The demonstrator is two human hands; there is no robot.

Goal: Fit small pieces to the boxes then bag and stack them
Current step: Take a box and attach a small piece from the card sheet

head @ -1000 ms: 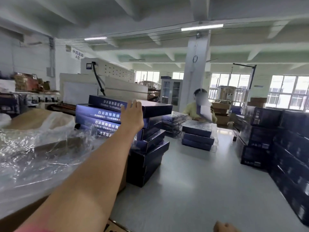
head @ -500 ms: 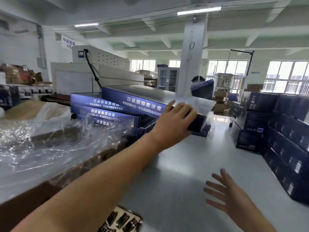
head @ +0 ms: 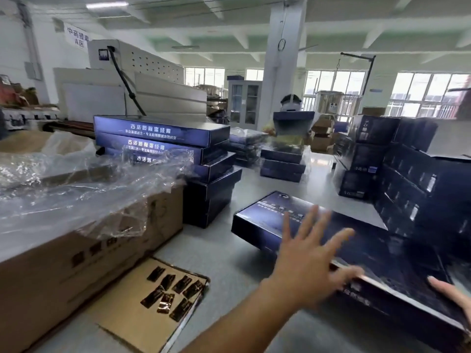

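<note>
**Desk:** What is shown, from the left?

**Floor:** A cardboard carton (head: 63,271) draped in loose plastic film (head: 76,189) is seen at nine o'clock. At seven o'clock a flat card (head: 122,319) is laid on the grey table (head: 267,182), with the small dark pieces (head: 182,284) set out on it. The stack of blue boxes (head: 158,135) is stood at eleven o'clock, just behind the carton.

**Desk:** And what has been changed?

**Floor:** Half a second ago the top box was being drawn off that stack by the left hand. Now the box (head: 270,215) has been brought down to four o'clock, low in front of the person, and the stack is left one box shorter. Whether the box is rested on the table cannot be told.

**Desk:** How are the hands held?

**Floor:** The left hand (head: 303,271) is spread wide over the lid, fingers straight and fanned, blurred by motion; nothing is gripped by it. The right hand (head: 456,294) is cut off by the frame at five o'clock, with one finger laid on the box's near edge. Whether anything is grasped there cannot be told.

**Desk:** What is meant for the task?

**Floor:** A fresh box is judged to have been fetched for fitting. The pieces are not yet fitted to it, and it is not yet bagged. More dark boxes (head: 418,179) are piled at three o'clock.
</note>
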